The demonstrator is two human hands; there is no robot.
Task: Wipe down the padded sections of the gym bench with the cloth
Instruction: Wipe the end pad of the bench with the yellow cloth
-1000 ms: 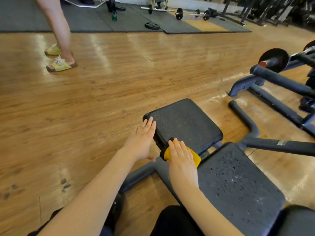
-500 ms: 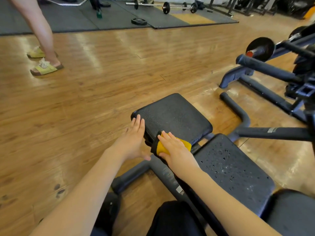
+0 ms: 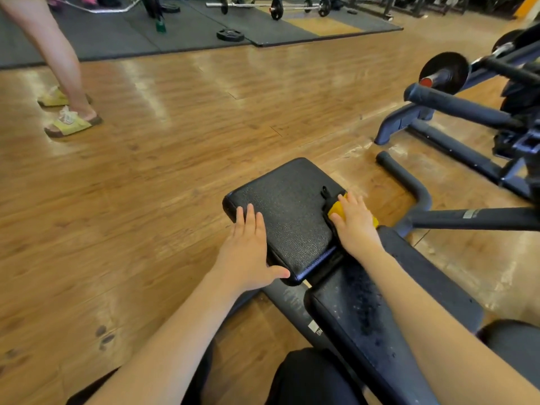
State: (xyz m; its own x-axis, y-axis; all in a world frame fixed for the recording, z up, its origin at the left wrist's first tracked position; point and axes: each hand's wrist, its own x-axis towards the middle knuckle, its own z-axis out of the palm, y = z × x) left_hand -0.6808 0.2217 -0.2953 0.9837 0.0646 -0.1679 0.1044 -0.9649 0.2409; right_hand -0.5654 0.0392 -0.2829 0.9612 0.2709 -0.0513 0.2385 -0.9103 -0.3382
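Observation:
The bench's small black seat pad point(image 3: 286, 211) lies in the middle of the view, with the longer black back pad point(image 3: 359, 311) running toward me, speckled with droplets. My right hand point(image 3: 355, 226) presses a yellow cloth point(image 3: 336, 211) with a black edge against the seat pad's right side. Most of the cloth is hidden under my palm. My left hand point(image 3: 248, 249) lies flat on the seat pad's near left corner, fingers apart, thumb along the front edge.
The bench's dark metal frame point(image 3: 467, 219) sticks out to the right. Another machine with a weight plate point(image 3: 444, 72) stands at the right. A person's legs in yellow sandals point(image 3: 70, 124) stand at the far left. Barbells point(image 3: 274, 8) and a plate lie on black mats behind.
My right hand slid the cloth from the seat pad's near left corner across to its right side. My left hand shifted onto the pad's near left corner.

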